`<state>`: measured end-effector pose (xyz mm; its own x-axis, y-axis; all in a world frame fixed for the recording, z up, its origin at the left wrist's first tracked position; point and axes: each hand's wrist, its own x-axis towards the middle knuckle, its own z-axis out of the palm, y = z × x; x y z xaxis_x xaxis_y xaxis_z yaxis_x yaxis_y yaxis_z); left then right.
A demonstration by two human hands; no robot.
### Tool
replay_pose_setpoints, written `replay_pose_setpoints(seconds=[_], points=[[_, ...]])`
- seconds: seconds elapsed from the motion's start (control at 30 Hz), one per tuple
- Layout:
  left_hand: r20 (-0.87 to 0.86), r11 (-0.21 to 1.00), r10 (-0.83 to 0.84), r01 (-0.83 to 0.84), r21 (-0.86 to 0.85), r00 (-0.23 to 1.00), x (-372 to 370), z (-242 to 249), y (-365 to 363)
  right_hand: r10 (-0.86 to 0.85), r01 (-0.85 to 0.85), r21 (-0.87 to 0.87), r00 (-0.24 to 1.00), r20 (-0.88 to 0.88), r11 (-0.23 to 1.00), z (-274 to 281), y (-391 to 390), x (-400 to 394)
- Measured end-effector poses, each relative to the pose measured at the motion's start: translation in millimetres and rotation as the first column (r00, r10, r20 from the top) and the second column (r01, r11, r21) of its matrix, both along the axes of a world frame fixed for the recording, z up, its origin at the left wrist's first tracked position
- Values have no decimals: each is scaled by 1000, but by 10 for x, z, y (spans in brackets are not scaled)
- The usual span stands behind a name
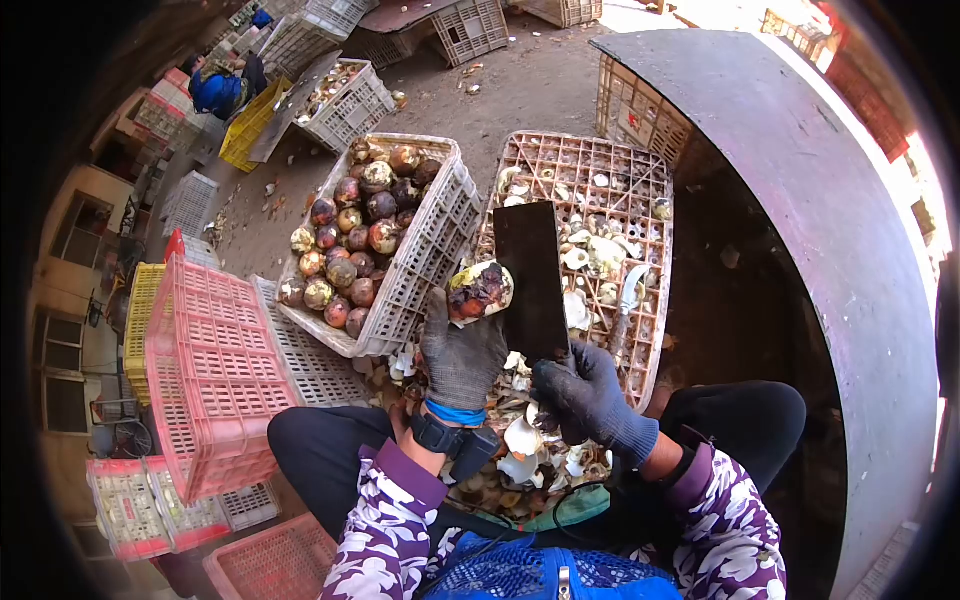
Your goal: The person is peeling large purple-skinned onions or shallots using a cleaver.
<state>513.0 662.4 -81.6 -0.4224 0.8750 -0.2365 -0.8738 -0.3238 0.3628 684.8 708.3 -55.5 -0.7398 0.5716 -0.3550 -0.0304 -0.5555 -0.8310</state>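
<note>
My left hand (462, 350), in a dark grey knit glove, is closed round a roundish fruit (482, 292) with a patchy purple-brown and orange surface and a pale, cut rim. Close beside it stands the broad dark blade of a cleaver (532, 280). The cleaver's handle is gripped in my gloved right hand (585, 392), fingers wrapped round it. Behind both hands lies an upturned plastic crate (650, 345), strewn with white peelings (605, 255). On that crate rests a curved knife (632, 290). More peelings (522, 437) are heaped between my legs.
A white crate (425, 262) full of similar round fruits (358, 238) stands at left. Pink crates (215, 370) are at far left. A large grey board (800, 180) fills the right side, resting on a crate (640, 110). Farther back, a person in blue (218, 92) sits near a yellow crate (250, 125).
</note>
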Motion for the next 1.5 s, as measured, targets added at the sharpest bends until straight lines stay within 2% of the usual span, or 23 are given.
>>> replay_pose_setpoints(seconds=[0.17, 0.27, 0.37, 0.43, 0.47, 0.5, 0.53, 0.57, 0.6, 0.63, 0.67, 0.73, 0.87, 0.9, 1.0, 1.1, 1.13, 1.2, 1.23, 1.3, 1.37, 1.4, 1.5], points=[[116, 998, -11, 19, -68, 993, -100, -111, 131, -102, 102, -8, 993, -57, 995, -89, -58, 21], [22, 986, -143, 141, 84, 989, -298, -80, 445, -268, 262, -101, 962, -47, 960, -7, -33, 198], [-321, 964, -249, 201, -176, 914, -782, -329, 954, -441, 441, -73, 897, 12, 895, -104, 118, 398], [-626, 947, -259, 64, -316, 735, -749, -243, 1358, -460, 465, -51, 884, 86, 884, -64, 185, 489], [-729, 907, -294, -60, -416, 618, -667, -147, 1536, -483, 490, -77, 871, 93, 869, -93, 187, 531], [-864, 906, -338, -120, -406, 374, -733, -289, 1778, -492, 501, -105, 865, 102, 859, -122, 180, 562], [-879, 851, -469, -225, -475, 84, -760, -346, 1992, -486, 503, -156, 863, 138, 850, 8, 191, 579], [-878, 890, -379, -374, -261, -291, -785, -561, 2211, -494, 501, -209, 865, 88, 839, 62, 208, 596], [-671, 840, -531, -425, -338, -517, -683, -414, 2335, -505, 509, -69, 861, 66, 858, -263, 210, 694], [-405, 865, -496, -476, -156, -768, -613, -688, 2479, -529, 538, -96, 842, 104, 838, -150, 218, 649], [-71, 823, -519, -475, -312, -852, -454, -541, 2565, -543, 557, -108, 829, 136, 824, -51, 222, 592], [-200, 714, -646, -491, -499, -736, -264, -415, 2718, -529, 546, -56, 829, 179, 836, -14, 243, 548], [-515, 819, -557, -329, -469, -651, -397, -554, 2652, -455, 463, 35, 850, 265, 886, -34, 237, 512], [-641, 860, -507, -284, -424, -577, -524, -569, 2594, -453, 467, 23, 842, 293, 884, 25, 242, 460], [-845, 914, -154, -399, 76, -513, -1427, -611, 2169, -462, 510, -56, 816, 348, 858, 231, 251, 246], [-835, 721, -419, -690, -69, -355, -2516, -639, 1609, -443, 511, -113, 820, 362, 852, 88, 265, 181], [-823, 626, -435, -780, 15, -365, -2924, -1024, 1468, -454, 518, -87, 809, 374, 851, 91, 269, 114], [-662, 480, -728, -823, -305, -179, -3458, -1388, 1227, -396, 474, -151, 841, 368, 867, -111, 265, 188], [-496, 315, -867, -827, -466, -51, -3453, -1350, 1157, -417, 494, -121, 821, 389, 861, -108, 263, 100], [-370, 243, -927, -662, -709, 56, -3687, -1688, 1141, -460, 531, -57, 778, 428, 846, -18, 249, -100], [-383, 256, -923, -791, -556, -29, -3693, -1997, 1172, -442, 511, -42, 778, 447, 858, 20, 292, -189], [-346, 208, -937, -721, -661, 47, -3733, -1907, 1217, -445, 517, -31, 764, 467, 856, 12, 310, -238], [-430, 306, -896, -546, -780, 111, -3962, -1884, 1104, -385, 401, 68, 800, 459, 914, -232, 372, -115]])
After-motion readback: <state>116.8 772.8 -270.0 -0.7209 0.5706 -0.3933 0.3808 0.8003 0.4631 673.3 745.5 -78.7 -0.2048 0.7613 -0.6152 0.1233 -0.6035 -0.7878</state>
